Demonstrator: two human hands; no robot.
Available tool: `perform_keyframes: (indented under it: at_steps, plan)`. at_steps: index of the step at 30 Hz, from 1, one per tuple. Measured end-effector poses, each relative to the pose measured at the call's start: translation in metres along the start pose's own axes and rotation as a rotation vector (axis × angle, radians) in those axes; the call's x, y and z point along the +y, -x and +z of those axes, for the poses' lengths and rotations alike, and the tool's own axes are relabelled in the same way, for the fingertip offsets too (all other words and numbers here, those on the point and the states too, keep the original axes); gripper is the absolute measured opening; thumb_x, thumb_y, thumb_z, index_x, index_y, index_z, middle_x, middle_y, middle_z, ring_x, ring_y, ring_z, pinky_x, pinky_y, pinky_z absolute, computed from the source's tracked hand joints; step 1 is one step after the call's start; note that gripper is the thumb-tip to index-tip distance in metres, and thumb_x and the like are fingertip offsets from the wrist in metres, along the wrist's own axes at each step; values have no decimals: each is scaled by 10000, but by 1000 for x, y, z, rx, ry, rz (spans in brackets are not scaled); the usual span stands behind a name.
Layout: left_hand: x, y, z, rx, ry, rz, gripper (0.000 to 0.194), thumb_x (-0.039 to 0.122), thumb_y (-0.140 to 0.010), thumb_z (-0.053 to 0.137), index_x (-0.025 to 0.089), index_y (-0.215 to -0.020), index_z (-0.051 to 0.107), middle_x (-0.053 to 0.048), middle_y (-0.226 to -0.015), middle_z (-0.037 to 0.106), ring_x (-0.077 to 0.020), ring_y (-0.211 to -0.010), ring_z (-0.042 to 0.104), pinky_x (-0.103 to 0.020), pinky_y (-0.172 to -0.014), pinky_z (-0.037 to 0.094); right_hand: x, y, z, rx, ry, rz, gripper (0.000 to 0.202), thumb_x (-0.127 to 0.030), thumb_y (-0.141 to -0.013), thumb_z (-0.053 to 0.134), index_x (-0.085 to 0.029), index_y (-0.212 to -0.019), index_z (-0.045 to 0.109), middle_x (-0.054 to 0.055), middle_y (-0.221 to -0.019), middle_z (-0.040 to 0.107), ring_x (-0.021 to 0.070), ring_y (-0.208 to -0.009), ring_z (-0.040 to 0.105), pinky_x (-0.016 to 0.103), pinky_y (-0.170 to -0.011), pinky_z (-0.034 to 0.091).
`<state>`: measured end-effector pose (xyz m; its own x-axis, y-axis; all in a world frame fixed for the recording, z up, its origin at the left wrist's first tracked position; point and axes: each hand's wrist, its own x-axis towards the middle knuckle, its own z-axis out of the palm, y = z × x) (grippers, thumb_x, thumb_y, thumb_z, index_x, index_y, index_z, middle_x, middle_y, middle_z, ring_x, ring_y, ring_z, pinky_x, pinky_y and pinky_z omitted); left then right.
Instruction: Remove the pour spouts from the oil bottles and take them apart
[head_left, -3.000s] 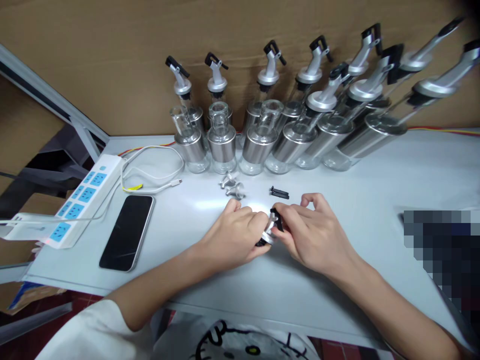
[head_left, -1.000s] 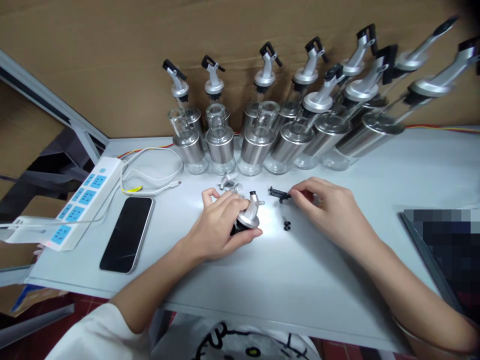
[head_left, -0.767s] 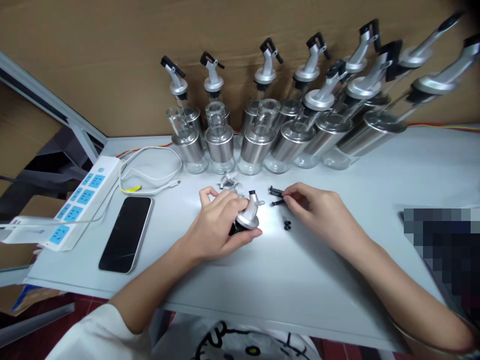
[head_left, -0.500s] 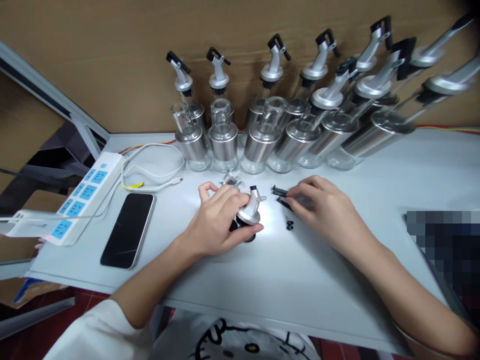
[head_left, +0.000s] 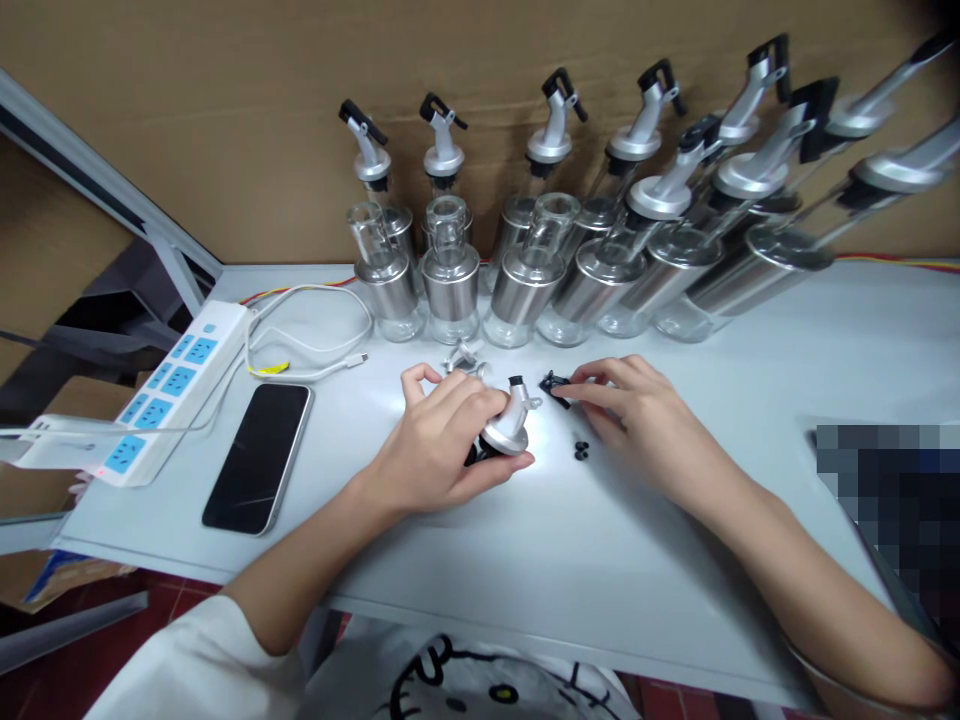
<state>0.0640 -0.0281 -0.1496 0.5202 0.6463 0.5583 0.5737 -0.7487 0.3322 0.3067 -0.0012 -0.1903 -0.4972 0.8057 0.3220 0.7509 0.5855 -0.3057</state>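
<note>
My left hand (head_left: pixel 442 440) is closed around a silver bottle pourer (head_left: pixel 511 425), which has a black tip and leans slightly right; a black part below its collar is half hidden by my fingers. At the small black levers (head_left: pixel 556 386) on the table, my right hand (head_left: pixel 637 410) has its fingertips pinched on one of them. Several tiny black caps (head_left: pixel 581 451) lie just in front of those fingertips. Behind my left hand are loose silver pourer parts (head_left: pixel 463 358), partly covered by it.
Glass bottles with steel sleeves (head_left: pixel 451 285) line the back of the table, many topped with pourers (head_left: pixel 550 130). To the left lie a phone (head_left: pixel 259 458), a white cable (head_left: pixel 319 372) and a power strip (head_left: pixel 166 385). A cardboard sheet (head_left: pixel 247 120) stands behind.
My right fingers have shifted slightly left over the black levers, and the levers have turned and bunched together. The pourer in my left hand has moved a little to the right.
</note>
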Motion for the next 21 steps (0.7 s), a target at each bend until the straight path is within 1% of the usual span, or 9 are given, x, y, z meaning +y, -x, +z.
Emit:
perform_keyframes:
  at_steps: [6, 9, 13, 17, 21]
  plan:
    - [0, 0, 1, 18, -19, 26, 268, 422, -988, 390, 160, -967, 440, -31, -832, 638, -167, -729, 545, -341, -747, 258, -2, -1, -4, -32, -3, 28, 262, -184, -944, 459, -154, -1058, 693, 103, -1019, 677, 269, -934, 564, 409, -755, 454]
    - [0, 0, 2, 26, -24, 32, 270, 422, -990, 390, 158, -967, 443, -32, -841, 644, -162, -729, 547, -338, -748, 259, -2, -1, -6, -52, 6, 27, 263, -197, -945, 452, -157, -1022, 700, 103, -1022, 677, 273, -943, 564, 406, -747, 443]
    - [-1, 0, 2, 21, -28, 22, 267, 419, -990, 393, 158, -961, 447, -25, -830, 642, -156, -723, 546, -337, -747, 258, 0, 0, -8, -62, 21, 24, 262, -186, -927, 452, -157, -993, 704, 102, -1036, 677, 279, -960, 566, 409, -743, 431]
    - [0, 0, 2, 15, -33, 20, 260, 413, -988, 400, 158, -965, 447, -21, -825, 637, -155, -727, 544, -338, -750, 258, 1, 0, -9, -78, 36, 32, 292, -131, -892, 429, -154, -1017, 692, 101, -1049, 679, 278, -982, 566, 414, -753, 430]
    - [0, 0, 1, 11, -34, 21, 266, 417, -987, 399, 156, -960, 445, -20, -821, 630, -154, -725, 542, -340, -750, 257, 2, 0, -8, -82, 21, 23, 315, -134, -906, 410, -139, -1071, 679, 108, -1042, 674, 280, -981, 562, 418, -762, 441]
